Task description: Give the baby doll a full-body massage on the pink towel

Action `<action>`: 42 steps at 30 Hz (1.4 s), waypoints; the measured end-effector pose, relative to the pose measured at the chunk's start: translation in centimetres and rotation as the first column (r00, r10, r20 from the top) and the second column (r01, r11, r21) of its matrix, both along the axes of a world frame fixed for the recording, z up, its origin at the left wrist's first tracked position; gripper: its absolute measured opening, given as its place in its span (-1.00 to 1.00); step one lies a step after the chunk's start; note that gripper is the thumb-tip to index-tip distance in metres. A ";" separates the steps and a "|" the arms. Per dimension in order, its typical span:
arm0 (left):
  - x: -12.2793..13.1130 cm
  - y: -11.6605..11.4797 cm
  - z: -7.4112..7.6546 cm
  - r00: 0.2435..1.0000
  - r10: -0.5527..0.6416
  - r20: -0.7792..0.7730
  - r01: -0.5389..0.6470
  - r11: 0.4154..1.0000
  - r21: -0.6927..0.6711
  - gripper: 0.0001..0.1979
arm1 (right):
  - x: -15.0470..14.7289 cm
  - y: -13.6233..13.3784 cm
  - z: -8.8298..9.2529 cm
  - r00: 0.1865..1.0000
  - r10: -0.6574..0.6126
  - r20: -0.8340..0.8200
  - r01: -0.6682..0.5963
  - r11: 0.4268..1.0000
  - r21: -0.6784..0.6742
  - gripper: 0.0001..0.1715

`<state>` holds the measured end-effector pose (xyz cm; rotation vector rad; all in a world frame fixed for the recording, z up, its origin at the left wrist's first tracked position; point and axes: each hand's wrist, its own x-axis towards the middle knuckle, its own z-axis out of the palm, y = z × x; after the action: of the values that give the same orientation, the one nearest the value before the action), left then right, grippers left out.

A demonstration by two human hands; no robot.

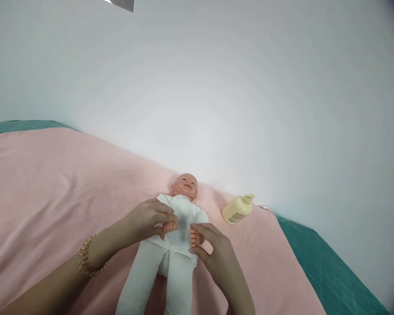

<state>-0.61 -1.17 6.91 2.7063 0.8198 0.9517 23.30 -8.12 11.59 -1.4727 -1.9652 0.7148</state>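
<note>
A baby doll in a white top and white trousers lies on its back with its head toward the wall. My left hand, with a beaded bracelet on its wrist, is closed round one of the doll's small hands. On the other side my right hand curls its thumb and fingers about the doll's other hand. Both doll hands rest near the belly. A blurred grey patch covers part of the top between them. The doll's feet lie outside the view.
A pale yellow pump bottle leans to the right of the doll. Under everything spreads a pink blanket with some wrinkles. Green quilted cloth shows past its edges. A white wall rises just behind the doll's head.
</note>
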 end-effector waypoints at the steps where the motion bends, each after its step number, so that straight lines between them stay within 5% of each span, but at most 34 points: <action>1: -0.2 0.0 0.1 0.999 -0.025 -0.048 0.024 1.000 -0.019 -0.73 | -0.4 0.0 0.0 1.000 0.022 0.014 -0.021 0.999 -0.025 -0.52; 12: 1.2 -0.2 -1.7 0.980 0.027 -0.198 -0.030 0.999 -0.014 -0.41 | -2.6 0.5 -0.8 0.977 0.074 0.198 -0.061 0.996 -0.072 -0.53; 23: -0.1 0.1 -0.5 0.999 0.006 -0.045 -0.005 1.000 0.025 -0.72 | -1.5 0.7 -0.5 0.994 0.047 0.094 -0.042 0.998 -0.046 -0.57; 28: -2.3 0.8 0.7 0.982 0.161 0.102 -0.170 0.982 0.084 -0.74 | 0.9 0.8 -0.4 0.996 -0.070 -0.049 0.071 0.997 0.025 -0.66; 34: -6.3 1.5 1.5 0.889 0.453 0.068 -0.448 0.890 -0.083 -0.59 | 6.3 1.5 -1.6 0.944 -0.251 -0.217 0.250 0.968 -0.033 -0.48; 38: -8.7 1.2 2.5 0.750 0.649 -0.129 -0.658 0.711 -0.247 -0.64 | 10.3 1.6 -2.5 0.921 -0.307 -0.240 0.286 0.951 -0.121 -0.42; 42: -10.2 0.7 2.8 0.652 0.664 -0.366 -0.758 0.585 -0.288 -0.75 | 13.1 1.4 -3.7 0.900 -0.403 -0.167 0.372 0.909 -0.187 -0.38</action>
<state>-10.80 -0.44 9.68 2.0839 2.0116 0.4561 36.39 -6.74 7.89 -1.7403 -1.4282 0.8081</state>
